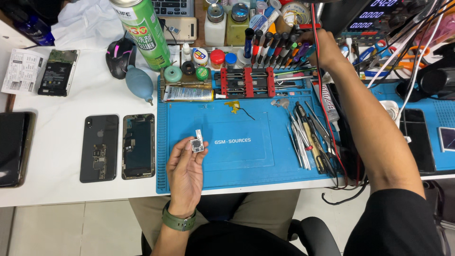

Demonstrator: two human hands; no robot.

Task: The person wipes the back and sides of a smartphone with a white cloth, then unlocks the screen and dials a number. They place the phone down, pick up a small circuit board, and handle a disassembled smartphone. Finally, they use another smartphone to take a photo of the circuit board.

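Left hand [186, 171] grip pinching small circuit board [197, 142], held over blue mat [246, 161]. Right hand [327, 50] up at screwdriver rack [275, 47]; grip state unclear, no tool out yet. Opened phones [118, 147] left of the grip, still apart.

left hand [186, 168] pinching, right hand [318, 47] outstretched

Single head-worn view, looking steeply down from above the seated person onto the blue work mat [246, 161] and white bench [57, 185]. Close range: frame spans the bench's near edge, the lap below, and the tool racks [272, 47] at top.
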